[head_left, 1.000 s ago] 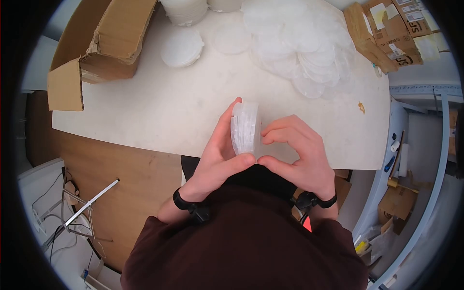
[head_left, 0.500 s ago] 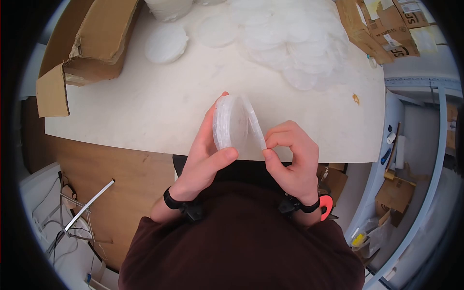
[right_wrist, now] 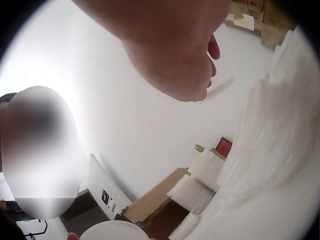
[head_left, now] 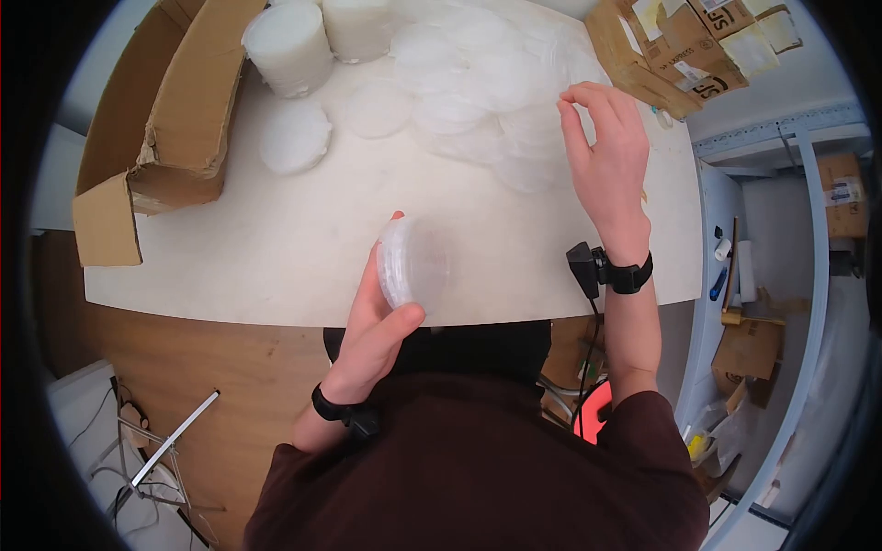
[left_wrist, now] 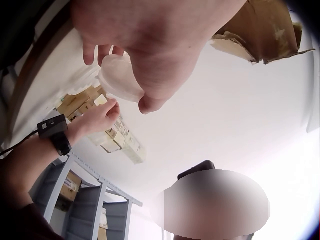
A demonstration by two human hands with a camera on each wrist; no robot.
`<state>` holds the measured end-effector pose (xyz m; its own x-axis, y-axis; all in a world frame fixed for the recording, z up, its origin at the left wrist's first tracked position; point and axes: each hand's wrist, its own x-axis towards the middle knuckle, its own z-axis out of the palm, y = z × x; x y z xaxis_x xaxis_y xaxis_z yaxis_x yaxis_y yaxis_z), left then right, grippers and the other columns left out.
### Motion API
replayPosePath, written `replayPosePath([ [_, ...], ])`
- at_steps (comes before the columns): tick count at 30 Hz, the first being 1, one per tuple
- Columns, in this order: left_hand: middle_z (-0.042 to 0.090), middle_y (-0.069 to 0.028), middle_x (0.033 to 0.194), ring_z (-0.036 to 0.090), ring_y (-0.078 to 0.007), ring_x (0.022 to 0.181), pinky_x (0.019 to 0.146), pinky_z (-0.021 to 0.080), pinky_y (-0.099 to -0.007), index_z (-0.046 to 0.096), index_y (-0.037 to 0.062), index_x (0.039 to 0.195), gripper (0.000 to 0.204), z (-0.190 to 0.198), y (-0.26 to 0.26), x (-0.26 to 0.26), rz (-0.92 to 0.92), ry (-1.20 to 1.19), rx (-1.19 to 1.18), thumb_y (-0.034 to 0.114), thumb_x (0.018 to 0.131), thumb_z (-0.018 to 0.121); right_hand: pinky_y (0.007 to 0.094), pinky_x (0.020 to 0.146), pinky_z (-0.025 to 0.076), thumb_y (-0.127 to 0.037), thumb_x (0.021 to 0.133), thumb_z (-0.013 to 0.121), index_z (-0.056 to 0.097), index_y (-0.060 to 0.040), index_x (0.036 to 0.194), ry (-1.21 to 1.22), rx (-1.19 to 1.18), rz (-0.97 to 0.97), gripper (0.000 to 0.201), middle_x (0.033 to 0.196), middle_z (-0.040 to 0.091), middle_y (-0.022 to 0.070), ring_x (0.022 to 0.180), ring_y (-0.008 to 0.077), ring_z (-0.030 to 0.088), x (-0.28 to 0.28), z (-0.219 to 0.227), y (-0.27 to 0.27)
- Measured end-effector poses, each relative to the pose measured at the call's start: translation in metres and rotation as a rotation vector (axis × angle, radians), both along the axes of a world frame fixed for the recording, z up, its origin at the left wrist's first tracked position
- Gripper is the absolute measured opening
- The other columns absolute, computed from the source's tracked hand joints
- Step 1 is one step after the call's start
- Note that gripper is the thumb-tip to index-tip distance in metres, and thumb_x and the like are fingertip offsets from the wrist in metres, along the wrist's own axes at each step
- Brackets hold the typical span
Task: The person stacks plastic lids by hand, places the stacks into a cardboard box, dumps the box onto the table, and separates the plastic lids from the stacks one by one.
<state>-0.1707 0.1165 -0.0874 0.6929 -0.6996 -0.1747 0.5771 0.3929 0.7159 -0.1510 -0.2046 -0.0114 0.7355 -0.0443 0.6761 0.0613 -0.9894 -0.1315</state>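
My left hand [head_left: 360, 344] grips a short stack of clear plastic discs [head_left: 418, 264] on edge above the table's near side, thumb at the lower rim and fingers behind. In the left wrist view the same stack [left_wrist: 119, 77] shows between thumb and fingers. Out to the right, my right hand [head_left: 611, 156] is raised beside a spread pile of clear discs [head_left: 469, 106], thumb and fingertips together. The right wrist view shows a thin clear disc [right_wrist: 222, 87], nearly edge-on, at those fingertips; the hand hides part of it.
Two tall stacks of discs, a nearer one [head_left: 289, 50] and another [head_left: 358, 28], stand at the back. A low round stack [head_left: 294, 138] lies before them. An open cardboard box [head_left: 188, 101] is at left, taped cartons [head_left: 675, 50] at back right, shelving [head_left: 799, 184] at right.
My right hand pulled a thin disc away from the stack's face, then swung up and right to the pile. My left hand still holds the stack, slightly lower and farther left.
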Motion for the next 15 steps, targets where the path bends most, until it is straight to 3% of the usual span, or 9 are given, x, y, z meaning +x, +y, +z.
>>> replayPosePath([
  [3, 0.029, -0.0136, 0.178, 0.031, -0.0288, 0.165, 0.134, 0.027, -0.0477, 0.006, 0.0058, 0.180, 0.123, -0.006, 0.001, -0.001, 0.009, -0.080, 0.024, 0.034, 0.094, 0.090, 0.0388, 0.099, 0.056, -0.003, 0.100, 0.074, 0.074, -0.0015, 0.117, 0.124, 0.117, -0.014, 0.017, 0.126, 0.076, 0.0133, 0.115, 0.0281, 0.073, -0.006, 0.001, 0.022],
  [5, 0.029, -0.0144, 0.178, 0.031, -0.0288, 0.165, 0.134, 0.027, -0.0476, 0.005, 0.0065, 0.180, 0.124, 0.002, -0.002, -0.001, 0.018, -0.097, 0.030, 0.031, 0.094, 0.090, 0.0377, 0.101, 0.056, -0.003, 0.095, 0.078, 0.074, -0.0019, 0.119, 0.181, 0.351, 0.109, 0.024, 0.127, 0.076, 0.0145, 0.117, 0.0322, 0.072, -0.026, 0.003, 0.044],
  [7, 0.029, -0.0161, 0.177, 0.032, -0.0284, 0.164, 0.133, 0.028, -0.0469, 0.002, 0.0076, 0.180, 0.126, 0.006, -0.003, 0.000, -0.016, -0.104, 0.009, 0.027, 0.094, 0.092, 0.0387, 0.099, 0.057, -0.004, 0.087, 0.085, 0.074, -0.0029, 0.116, 0.419, 0.508, 0.273, 0.031, 0.125, 0.076, 0.0141, 0.114, 0.0329, 0.072, -0.056, 0.012, 0.070],
  [9, 0.029, -0.0160, 0.177, 0.032, -0.0286, 0.164, 0.132, 0.029, -0.0471, 0.003, 0.0081, 0.180, 0.126, 0.004, -0.003, 0.000, -0.022, -0.107, 0.010, 0.026, 0.093, 0.093, 0.0407, 0.088, 0.060, -0.005, 0.082, 0.089, 0.074, -0.0049, 0.111, 0.529, 0.625, 0.485, 0.033, 0.116, 0.074, 0.0117, 0.104, 0.0325, 0.072, -0.077, 0.011, 0.091],
  [10, 0.030, -0.0159, 0.176, 0.032, -0.0288, 0.164, 0.132, 0.030, -0.0473, 0.003, 0.0085, 0.180, 0.127, 0.003, -0.003, 0.000, -0.021, -0.114, 0.009, 0.025, 0.093, 0.093, 0.0407, 0.088, 0.060, -0.005, 0.082, 0.089, 0.074, -0.0049, 0.111, 0.536, 0.630, 0.484, 0.033, 0.116, 0.074, 0.0117, 0.104, 0.0325, 0.072, -0.082, 0.005, 0.099],
  [13, 0.031, -0.0158, 0.176, 0.034, -0.0293, 0.163, 0.131, 0.032, -0.0476, 0.003, 0.0099, 0.181, 0.127, 0.006, -0.003, -0.001, -0.042, -0.155, 0.061, 0.019, 0.092, 0.093, 0.0395, 0.072, 0.055, 0.002, 0.077, 0.089, 0.072, -0.0056, 0.102, 0.433, 0.712, 0.456, 0.031, 0.103, 0.071, 0.0094, 0.087, 0.0293, 0.068, -0.094, -0.020, 0.119],
  [15, 0.031, -0.0156, 0.176, 0.035, -0.0295, 0.163, 0.131, 0.033, -0.0480, 0.004, 0.0105, 0.181, 0.126, 0.000, -0.003, -0.002, -0.042, -0.168, 0.057, 0.016, 0.092, 0.093, 0.0395, 0.071, 0.055, 0.002, 0.077, 0.089, 0.072, -0.0053, 0.102, 0.411, 0.717, 0.452, 0.031, 0.102, 0.071, 0.0094, 0.086, 0.0294, 0.068, -0.097, -0.025, 0.122],
])
